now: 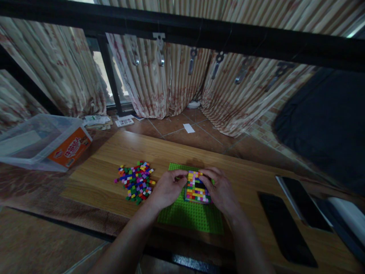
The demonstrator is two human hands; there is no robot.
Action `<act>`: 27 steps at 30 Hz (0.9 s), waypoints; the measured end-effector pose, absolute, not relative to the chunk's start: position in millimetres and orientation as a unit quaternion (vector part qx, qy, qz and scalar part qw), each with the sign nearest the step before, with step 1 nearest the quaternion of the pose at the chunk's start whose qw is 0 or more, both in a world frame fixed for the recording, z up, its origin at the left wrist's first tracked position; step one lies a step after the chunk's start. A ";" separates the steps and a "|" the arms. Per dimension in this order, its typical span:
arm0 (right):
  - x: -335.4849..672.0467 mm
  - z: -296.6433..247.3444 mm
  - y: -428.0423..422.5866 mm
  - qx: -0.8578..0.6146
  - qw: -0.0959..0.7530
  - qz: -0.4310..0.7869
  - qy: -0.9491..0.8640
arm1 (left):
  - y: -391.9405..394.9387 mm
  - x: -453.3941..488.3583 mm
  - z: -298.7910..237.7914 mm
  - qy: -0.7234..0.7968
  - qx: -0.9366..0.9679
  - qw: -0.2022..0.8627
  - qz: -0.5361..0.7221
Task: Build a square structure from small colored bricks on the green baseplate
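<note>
A green studded baseplate [190, 215] lies on the wooden table [97, 179]. On it stands a multicoloured block of small bricks [195, 188]. My left hand [167, 188] rests at the block's left side, fingers curled with the tips pinching its top left corner. My right hand [221, 190] holds the block's right side, fingers bent over its top edge. A loose pile of small coloured bricks [136, 181] lies just left of the baseplate.
Two dark phones [286, 228] [302, 201] lie on the table at the right. A clear plastic bin with an orange label [42, 142] sits at the left. Curtains [159, 83] and a tiled floor lie beyond the table; a black bar crosses above.
</note>
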State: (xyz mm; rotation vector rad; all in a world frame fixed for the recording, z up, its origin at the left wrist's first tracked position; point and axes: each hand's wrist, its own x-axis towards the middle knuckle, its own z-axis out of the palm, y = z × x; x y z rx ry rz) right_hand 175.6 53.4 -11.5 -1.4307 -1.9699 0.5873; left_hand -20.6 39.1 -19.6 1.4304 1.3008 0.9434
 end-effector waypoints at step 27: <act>236.7 -2.4 38.4 -0.670 0.470 0.163 -0.551 | 46.6 -19.7 -11.2 0.579 0.621 0.387 0.360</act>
